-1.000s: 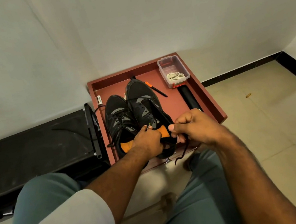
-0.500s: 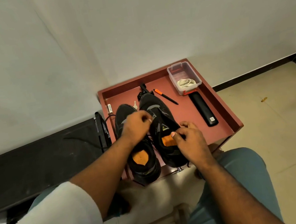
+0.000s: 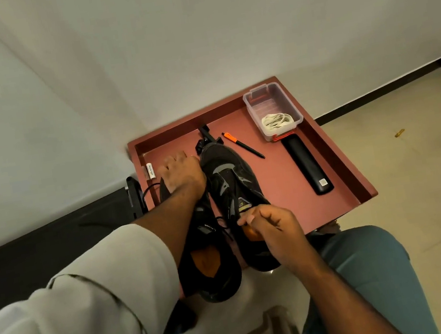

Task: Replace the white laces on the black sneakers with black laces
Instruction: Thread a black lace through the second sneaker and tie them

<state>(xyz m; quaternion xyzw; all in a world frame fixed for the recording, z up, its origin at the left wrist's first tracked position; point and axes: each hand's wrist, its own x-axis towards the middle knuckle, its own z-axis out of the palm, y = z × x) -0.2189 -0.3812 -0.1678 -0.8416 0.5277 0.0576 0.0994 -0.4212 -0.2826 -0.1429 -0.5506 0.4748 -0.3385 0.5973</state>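
Reaching further than before, left hand (image 3: pixel 182 172) lies spread on left sneaker (image 3: pixel 207 258); right hand (image 3: pixel 273 226) pinches right sneaker (image 3: pixel 234 190) lace. Red tabletop (image 3: pixel 281 174), white wall behind sneakers.

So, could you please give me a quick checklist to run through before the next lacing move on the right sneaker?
1. White laces off both shoes, in the clear box: ok.
2. Right hand pinching the black lace at the right sneaker: ok.
3. Left hand steadying the left sneaker, fingers flat over its toe: ok.
4. Both sneakers resting on the red tray: not ok, heels overhang the near edge.
5. Right sneaker fully laced: cannot tell.
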